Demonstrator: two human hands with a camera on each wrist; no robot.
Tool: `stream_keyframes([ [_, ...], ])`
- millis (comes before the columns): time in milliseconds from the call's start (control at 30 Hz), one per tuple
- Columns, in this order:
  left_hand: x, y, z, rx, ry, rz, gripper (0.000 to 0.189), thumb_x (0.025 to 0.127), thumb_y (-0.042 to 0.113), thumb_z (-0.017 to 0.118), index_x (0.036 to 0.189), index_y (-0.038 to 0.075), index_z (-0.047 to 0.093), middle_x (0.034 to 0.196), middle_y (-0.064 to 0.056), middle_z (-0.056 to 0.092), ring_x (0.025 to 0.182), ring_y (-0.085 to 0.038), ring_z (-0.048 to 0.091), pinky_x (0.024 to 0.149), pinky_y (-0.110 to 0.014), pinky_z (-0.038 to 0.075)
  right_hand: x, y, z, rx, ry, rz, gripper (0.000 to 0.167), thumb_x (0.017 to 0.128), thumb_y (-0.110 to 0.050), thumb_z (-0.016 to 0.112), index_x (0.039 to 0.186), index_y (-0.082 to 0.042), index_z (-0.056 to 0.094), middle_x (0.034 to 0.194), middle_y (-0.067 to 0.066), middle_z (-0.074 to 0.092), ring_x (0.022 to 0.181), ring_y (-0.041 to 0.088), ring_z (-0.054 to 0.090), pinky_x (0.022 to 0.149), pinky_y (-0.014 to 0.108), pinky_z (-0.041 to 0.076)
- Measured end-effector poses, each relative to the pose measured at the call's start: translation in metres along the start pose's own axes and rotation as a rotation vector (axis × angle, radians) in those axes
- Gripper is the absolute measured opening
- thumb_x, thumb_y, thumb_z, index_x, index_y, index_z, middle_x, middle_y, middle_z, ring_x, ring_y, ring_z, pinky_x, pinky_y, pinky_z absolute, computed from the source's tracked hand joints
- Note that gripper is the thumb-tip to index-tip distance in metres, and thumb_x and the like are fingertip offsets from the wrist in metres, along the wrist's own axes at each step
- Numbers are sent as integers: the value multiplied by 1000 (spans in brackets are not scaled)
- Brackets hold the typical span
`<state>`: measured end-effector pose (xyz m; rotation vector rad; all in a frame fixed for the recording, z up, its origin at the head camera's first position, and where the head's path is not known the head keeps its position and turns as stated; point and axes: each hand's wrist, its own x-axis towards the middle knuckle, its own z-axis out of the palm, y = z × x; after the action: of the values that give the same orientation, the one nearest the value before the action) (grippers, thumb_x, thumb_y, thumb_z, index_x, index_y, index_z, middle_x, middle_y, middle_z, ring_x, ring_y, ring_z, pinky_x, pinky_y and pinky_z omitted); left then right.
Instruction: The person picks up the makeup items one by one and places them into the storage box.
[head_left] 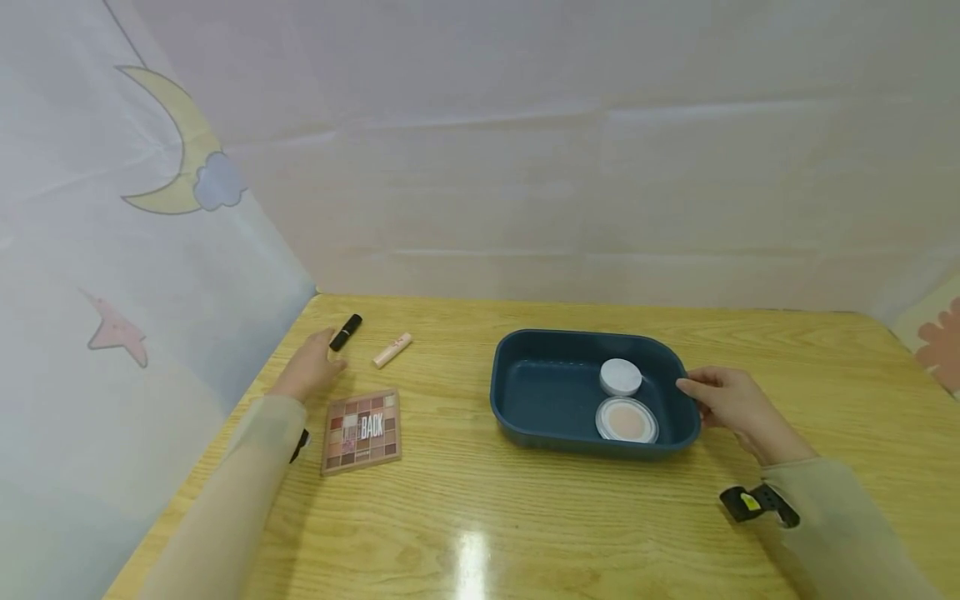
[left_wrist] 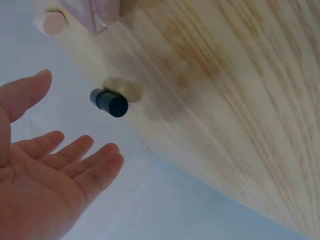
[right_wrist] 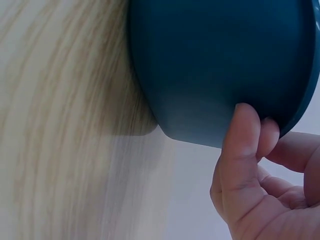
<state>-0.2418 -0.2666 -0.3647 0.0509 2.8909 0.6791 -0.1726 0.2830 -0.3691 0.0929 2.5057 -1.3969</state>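
My left hand [head_left: 309,367] is spread beside a black lipstick tube [head_left: 346,332] at the table's left side. In the left wrist view, a gap separates the fingers from the black tube [left_wrist: 109,102]. A pale pink lipstick tube [head_left: 392,350] lies to its right, and an eyeshadow palette [head_left: 362,432] lies nearer to me. With thumb and fingers, my right hand [head_left: 731,404] pinches the right rim of a dark blue bin [head_left: 555,435]; the right wrist view shows fingers against the bin's outer wall [right_wrist: 200,110]. Inside the bin are a white round jar [head_left: 620,377] and a round compact [head_left: 627,420].
The wooden table [head_left: 450,492] runs up to a pale cloth backdrop [head_left: 487,192] behind. On the left hangs more cloth, printed with a moon [head_left: 176,125] and a pink star [head_left: 117,333].
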Motion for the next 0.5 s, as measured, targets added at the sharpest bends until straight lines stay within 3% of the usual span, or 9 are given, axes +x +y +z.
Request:
stream_keyframes([
  [500, 20, -18, 2, -98, -29, -48, 69, 100, 13, 49, 151, -11, 8, 153, -35, 13, 138, -52, 17, 111, -61, 16, 2, 2, -1, 2, 5, -10, 53, 105, -21, 44, 133, 23, 37, 86, 8, 57, 68, 15, 54, 61, 28, 53],
])
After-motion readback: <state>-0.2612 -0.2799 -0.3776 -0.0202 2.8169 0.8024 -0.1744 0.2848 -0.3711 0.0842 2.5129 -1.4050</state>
